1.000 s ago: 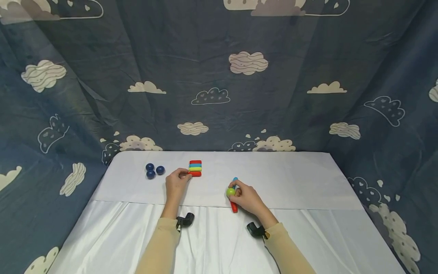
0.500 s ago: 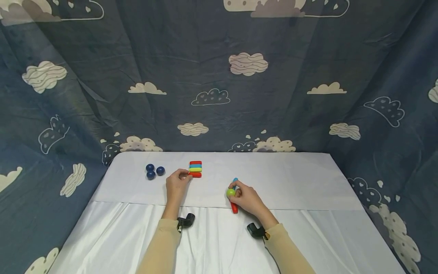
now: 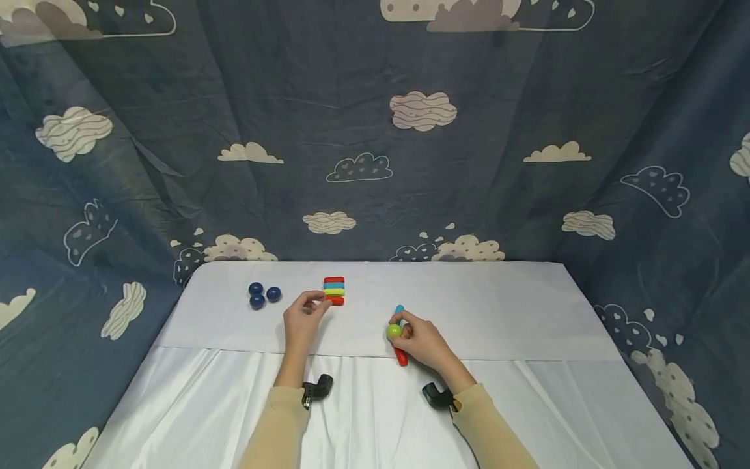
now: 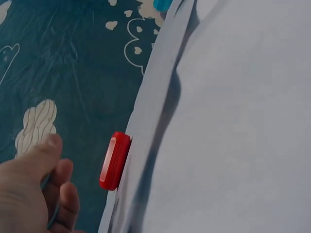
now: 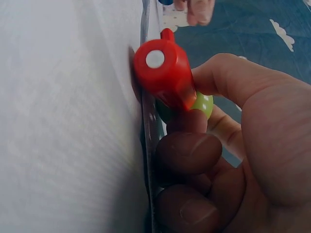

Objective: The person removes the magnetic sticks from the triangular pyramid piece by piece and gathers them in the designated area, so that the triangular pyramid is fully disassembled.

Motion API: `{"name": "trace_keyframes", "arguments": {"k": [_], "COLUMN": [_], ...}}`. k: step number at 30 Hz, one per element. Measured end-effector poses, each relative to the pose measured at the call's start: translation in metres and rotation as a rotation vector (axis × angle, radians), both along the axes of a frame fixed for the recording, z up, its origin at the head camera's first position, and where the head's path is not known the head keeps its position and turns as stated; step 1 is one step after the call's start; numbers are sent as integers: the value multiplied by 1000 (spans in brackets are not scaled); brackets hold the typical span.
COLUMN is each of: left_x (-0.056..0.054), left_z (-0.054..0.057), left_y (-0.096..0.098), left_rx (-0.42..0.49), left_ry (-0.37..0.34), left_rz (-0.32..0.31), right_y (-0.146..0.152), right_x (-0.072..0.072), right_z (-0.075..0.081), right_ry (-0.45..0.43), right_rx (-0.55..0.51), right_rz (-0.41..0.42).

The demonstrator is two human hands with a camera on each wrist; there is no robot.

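Four-sided view aside, my right hand [image 3: 423, 340] pinches a shiny green ball [image 3: 394, 331] between thumb and fingers. A red magnetic rod [image 3: 401, 356] points from the ball toward me, its white end dot facing the right wrist camera. Beyond the ball a blue rod [image 3: 400, 309] sticks out. Whether the rods are joined to the ball is hidden by the fingers. My left hand [image 3: 301, 319] hovers with loosely bent fingers beside a flat row of coloured rods. Its nearest red rod [image 4: 115, 160] lies apart from the fingers [image 4: 69, 196] in the left wrist view.
Blue [image 3: 334, 285] and yellow-green [image 3: 334, 292] rods lie in the row, with another red rod [image 3: 334, 279] at the back. Several dark blue balls [image 3: 256, 301] cluster left of my left hand. A white cloth [image 3: 498, 312] covers the table, before a cloud-patterned curtain [image 3: 480, 182].
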State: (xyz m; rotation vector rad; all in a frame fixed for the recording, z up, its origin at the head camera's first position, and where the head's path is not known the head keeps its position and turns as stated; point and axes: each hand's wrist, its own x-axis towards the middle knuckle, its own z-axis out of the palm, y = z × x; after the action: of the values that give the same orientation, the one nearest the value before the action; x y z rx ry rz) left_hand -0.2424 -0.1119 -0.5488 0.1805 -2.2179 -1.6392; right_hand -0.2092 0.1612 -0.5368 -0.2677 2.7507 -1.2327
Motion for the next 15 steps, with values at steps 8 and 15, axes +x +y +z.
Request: {"name": "trace_keyframes", "arguments": {"k": [8,15], "left_x": [10,18], "left_z": [-3,-4], "left_y": [20,32], "left_rx": [-43,-156], "left_ry": [74,-16], "left_rz": [-246,-423], "right_y": [-2,-7], "right_x": [0,3], "right_z": [0,1], "right_ry": [40,97], "right_rx": [41,98], "right_rz": [8,83]}}
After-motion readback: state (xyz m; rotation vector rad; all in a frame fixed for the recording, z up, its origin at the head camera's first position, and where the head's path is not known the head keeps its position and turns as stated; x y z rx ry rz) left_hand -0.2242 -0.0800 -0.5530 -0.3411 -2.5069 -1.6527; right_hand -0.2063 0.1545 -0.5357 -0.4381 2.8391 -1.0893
